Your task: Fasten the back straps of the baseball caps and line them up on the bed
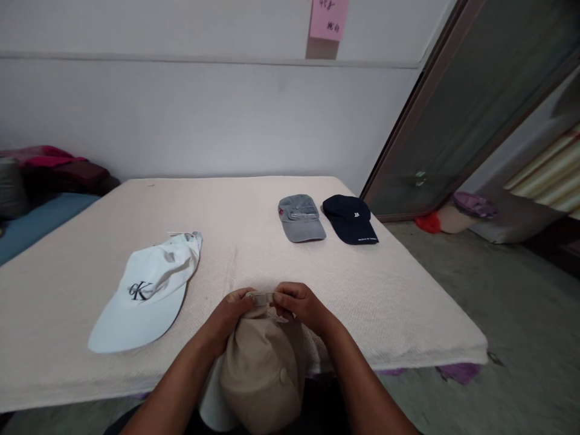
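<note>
A tan baseball cap hangs in front of me at the table's near edge, its crown turned toward me. My left hand is closed on the left side of its back strap, by the buckle. My right hand pinches the strap's right end. To the left lies a white cap with black CK letters, its brim toward me. Farther back on the right, a grey cap sits beside a navy cap. A pale surface below my left hand may be part of the tan cap's brim.
All the caps on the right and left rest on a bed-like surface with a cream cover. A pink note is stuck to the white wall behind. Dark clothing or bedding lies at far left; a glass door stands at right.
</note>
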Motion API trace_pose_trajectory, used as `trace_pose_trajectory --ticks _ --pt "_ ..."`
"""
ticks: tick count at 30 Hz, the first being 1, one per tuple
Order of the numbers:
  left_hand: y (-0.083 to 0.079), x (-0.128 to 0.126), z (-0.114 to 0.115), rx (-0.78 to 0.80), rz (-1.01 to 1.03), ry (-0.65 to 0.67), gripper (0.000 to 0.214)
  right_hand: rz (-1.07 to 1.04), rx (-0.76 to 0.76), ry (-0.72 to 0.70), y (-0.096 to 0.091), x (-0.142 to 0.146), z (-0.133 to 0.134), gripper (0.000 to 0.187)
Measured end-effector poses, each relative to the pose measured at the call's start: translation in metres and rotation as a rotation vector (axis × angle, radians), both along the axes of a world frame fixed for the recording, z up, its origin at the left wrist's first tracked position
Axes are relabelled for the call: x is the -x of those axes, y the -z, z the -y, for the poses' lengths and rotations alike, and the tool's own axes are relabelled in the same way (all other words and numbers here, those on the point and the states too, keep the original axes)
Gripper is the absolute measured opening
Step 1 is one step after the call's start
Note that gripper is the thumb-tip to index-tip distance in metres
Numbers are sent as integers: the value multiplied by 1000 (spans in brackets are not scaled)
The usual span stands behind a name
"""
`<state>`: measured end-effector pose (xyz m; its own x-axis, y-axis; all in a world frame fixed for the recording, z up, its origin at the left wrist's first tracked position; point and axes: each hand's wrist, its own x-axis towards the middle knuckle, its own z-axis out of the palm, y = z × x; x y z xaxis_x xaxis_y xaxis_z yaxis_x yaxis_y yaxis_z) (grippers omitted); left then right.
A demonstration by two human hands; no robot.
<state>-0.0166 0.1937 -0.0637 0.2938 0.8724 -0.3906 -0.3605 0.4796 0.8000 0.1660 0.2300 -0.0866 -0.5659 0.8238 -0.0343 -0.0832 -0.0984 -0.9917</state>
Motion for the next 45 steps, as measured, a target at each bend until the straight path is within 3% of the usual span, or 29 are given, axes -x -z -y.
trace_pose_trajectory --ticks 8,15,22,31,35,45 --pt "0 -3 0 27 -18 -27 14 -42 -42 99 -1 5 0 19" --pt "2 -3 0 22 46 -37 12 -5 -13 61 1 6 2 18" --pt "4 -3 1 50 38 -9 18 2 -42 117 1 7 1 20" --pt "3 -6 1 31 117 -22 16 -131 59 97 -1 12 2 23" --pt "4 -6 1 54 113 -61 9 -70 20 90 -1 15 3 22" --pt "8 -4 0 39 28 -59 16 33 -56 123 -3 14 5 20"
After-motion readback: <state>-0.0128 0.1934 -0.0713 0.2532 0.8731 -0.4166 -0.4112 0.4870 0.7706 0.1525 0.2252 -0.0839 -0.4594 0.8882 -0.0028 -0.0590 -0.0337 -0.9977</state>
